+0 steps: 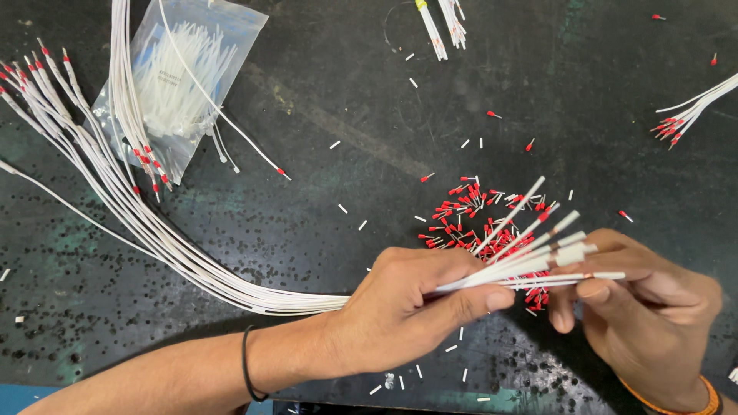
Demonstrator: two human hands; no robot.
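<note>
The left hand (407, 303) is clenched around a bundle of white wires (192, 265), whose stripped ends fan out just past it above a pile of red ferrules (469, 219), where the right hand (646, 307) pinches one wire end. Well left of the pile, a clear plastic bag (181, 84) holds white cable ties. The wires are thin and white, their far ends red-tipped.
</note>
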